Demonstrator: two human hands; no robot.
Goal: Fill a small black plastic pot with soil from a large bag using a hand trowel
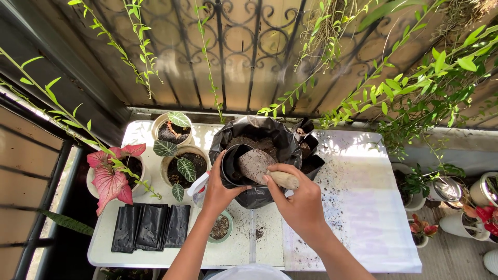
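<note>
**Soil going into a small black pot**

Both forearms reach over the white table [363, 228]. Right hand [303, 199] is closed around a trowel [259, 165] whose blade sits over the small black pot [233, 166]; left hand [220, 189] cups that pot's near wall, just ahead of it the soil bag [275, 137]. Tipping cleanly seems next; pot's fill level is hidden

A single head-worn camera looks steeply down (from close above) at the white table [363, 218] and railing [249, 52].

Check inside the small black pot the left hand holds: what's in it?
The small black pot, held by the left hand, shows dark soil; the trowel in the right hand covers part of the opening. Its depth cannot be seen.
</note>
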